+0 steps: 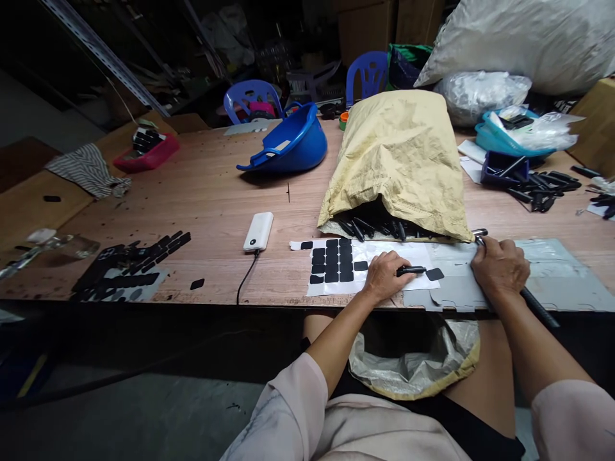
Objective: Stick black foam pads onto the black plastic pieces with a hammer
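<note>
My left hand (384,276) rests at the table's front edge, its fingers closed on a slim black pen-like piece (417,270) that points right. Beneath it lies a white sheet (331,288) with rows of black rounded-square pads (331,259). A single black pad (435,274) sits just right of the piece's tip. My right hand (500,266) is wrapped round a hammer (541,308); its metal head shows above the fist and its black grip sticks out below. Under this hand is a grey board (557,275). A yellow sack (398,147) lies behind, black pieces spilling at its mouth.
An open sack (413,384) hangs at my lap below the edge. A white power bank (258,232) with a cable lies left. Farther off are a blue basin (298,141), a pink tray (148,155), a teal basin (519,137) and loose black pieces (548,189).
</note>
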Tool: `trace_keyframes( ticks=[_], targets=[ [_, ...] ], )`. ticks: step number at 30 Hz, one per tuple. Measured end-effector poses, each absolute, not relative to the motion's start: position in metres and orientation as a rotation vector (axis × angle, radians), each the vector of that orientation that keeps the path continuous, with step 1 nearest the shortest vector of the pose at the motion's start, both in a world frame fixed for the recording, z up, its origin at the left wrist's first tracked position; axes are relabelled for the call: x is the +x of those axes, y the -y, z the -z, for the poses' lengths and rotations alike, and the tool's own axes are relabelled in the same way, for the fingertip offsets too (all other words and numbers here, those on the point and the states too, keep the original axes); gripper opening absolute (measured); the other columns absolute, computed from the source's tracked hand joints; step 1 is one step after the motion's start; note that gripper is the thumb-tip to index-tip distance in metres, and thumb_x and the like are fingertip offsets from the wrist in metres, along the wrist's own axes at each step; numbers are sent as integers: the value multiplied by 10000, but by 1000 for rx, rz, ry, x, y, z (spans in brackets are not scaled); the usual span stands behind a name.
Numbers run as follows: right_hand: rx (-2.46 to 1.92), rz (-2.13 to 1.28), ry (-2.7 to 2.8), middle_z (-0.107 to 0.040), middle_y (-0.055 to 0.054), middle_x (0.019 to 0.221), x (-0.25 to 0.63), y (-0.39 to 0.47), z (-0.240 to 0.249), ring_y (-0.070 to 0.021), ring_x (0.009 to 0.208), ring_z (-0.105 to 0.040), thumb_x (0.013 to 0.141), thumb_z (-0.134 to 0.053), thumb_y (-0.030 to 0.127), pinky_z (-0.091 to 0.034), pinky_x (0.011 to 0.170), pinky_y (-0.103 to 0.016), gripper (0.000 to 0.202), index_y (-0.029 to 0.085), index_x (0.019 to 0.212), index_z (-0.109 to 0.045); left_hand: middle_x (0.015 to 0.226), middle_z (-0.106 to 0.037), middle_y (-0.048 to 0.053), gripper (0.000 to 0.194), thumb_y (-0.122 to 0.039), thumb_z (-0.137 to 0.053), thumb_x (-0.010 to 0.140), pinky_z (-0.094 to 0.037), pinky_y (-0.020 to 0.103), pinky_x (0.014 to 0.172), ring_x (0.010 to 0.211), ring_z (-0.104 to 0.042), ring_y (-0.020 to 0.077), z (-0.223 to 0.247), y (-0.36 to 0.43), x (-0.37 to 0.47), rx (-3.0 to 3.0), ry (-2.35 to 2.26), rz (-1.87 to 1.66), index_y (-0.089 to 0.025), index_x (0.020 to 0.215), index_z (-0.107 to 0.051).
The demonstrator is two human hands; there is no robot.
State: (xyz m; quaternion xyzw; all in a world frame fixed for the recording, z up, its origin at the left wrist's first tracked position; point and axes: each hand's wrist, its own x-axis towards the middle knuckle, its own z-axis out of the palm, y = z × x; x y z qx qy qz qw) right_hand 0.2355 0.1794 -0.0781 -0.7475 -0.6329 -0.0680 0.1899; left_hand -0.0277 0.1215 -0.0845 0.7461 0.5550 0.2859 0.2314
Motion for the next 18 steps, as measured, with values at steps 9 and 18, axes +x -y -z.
trace_keyframes(
  ticks=[9,18],
  targets=[
    [-2081,262,1800,-681,-254,1100,239,-182,84,-364,945,-606,999,-473,313,-415,738,-443,450,106,1260,-776,907,-805,55,288,-458,-684,971,-579,317,880,855,-753,206,135,3,-24,2099,-1086,-580,-218,1093,-783],
    [-2050,364,1806,-699,-227,1051,242,-184,90,-342,919,-620,1000,-498,307,-430,715,-424,415,109,1222,-787,1292,-759,206,399,-364,-555,1012,-576,457,1031,1228,-726,363,165,-2,-15,1731,-1538,243,-118,1284,-713]
  ],
)
